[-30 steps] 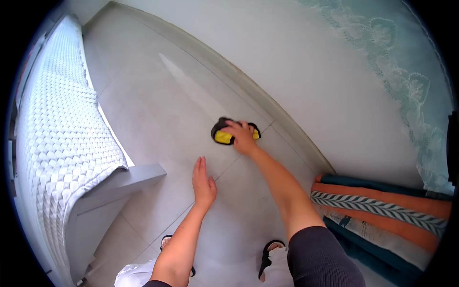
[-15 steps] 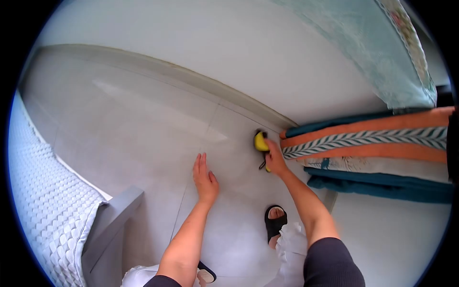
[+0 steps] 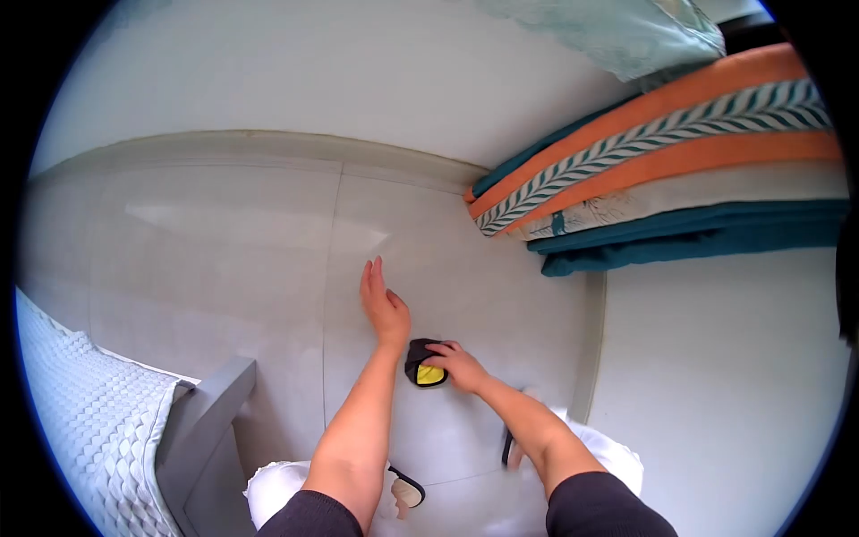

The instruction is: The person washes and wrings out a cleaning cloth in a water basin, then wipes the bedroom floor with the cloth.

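Note:
My right hand (image 3: 460,367) has its fingers closed over a small black item with a yellow patch (image 3: 430,374), low over the grey floor. It looks like soft cloth, but its kind is not clear. Just left of it, my left hand (image 3: 386,309) holds nothing. Its fingers are stretched out, pointing away from me, and the palm is turned toward the right.
A curtain (image 3: 644,134) with orange, patterned and teal bands hangs at the right against the white wall (image 3: 698,331). At lower left, a quilted pale-blue cover (image 3: 98,421) lies over a grey bed frame (image 3: 210,394). My black slipper (image 3: 407,486) is near the bottom.
My right hand has brought the black-and-yellow item away from the curtain's lower end, toward me and left, beside my left forearm. My left hand stays stretched out. The view has turned.

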`<action>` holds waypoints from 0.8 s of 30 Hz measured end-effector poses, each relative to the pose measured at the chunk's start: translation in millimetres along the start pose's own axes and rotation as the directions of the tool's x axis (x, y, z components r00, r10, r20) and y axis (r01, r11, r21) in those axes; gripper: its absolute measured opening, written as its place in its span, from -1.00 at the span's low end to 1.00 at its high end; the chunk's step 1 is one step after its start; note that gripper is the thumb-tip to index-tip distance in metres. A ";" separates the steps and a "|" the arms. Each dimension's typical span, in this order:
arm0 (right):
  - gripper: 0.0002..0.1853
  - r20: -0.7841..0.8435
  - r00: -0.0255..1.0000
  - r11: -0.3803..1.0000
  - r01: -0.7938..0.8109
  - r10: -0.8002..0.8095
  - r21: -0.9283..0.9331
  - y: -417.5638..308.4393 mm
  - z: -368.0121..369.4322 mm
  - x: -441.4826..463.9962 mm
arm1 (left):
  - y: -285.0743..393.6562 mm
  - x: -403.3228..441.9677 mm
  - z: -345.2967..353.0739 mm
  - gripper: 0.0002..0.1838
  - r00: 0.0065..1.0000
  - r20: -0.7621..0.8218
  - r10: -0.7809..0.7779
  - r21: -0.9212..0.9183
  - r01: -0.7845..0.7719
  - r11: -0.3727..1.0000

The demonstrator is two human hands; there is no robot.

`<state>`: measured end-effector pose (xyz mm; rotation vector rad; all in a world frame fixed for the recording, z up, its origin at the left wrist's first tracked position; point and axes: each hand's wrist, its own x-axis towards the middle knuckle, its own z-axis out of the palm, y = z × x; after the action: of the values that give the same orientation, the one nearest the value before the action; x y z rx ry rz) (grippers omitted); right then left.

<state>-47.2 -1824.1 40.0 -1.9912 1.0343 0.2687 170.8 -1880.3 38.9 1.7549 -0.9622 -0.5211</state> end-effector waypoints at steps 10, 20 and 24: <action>-0.35 -0.289 0.956 0.940 -0.144 0.051 -0.311 0.3 -80.5 92.6 | -1.5 -47.4 0.1 -0.29 0.982 0.159 0.099 0.097 -0.115 0.989; -0.34 -0.534 0.831 0.884 -0.358 0.155 -0.300 142.4 -123.2 91.8 | 33.7 -104.2 50.2 -0.32 0.959 0.249 0.138 0.135 -0.176 0.975; -0.34 -0.633 0.631 0.809 -0.588 0.449 -0.012 219.8 -120.7 -9.7 | 48.4 -122.2 69.8 -0.33 0.950 0.276 0.145 0.132 -0.187 0.973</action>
<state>-240.5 -1975.8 -10.8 -1.9590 2.1038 0.0346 31.1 -1829.5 45.3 1.7500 -1.3606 -0.5940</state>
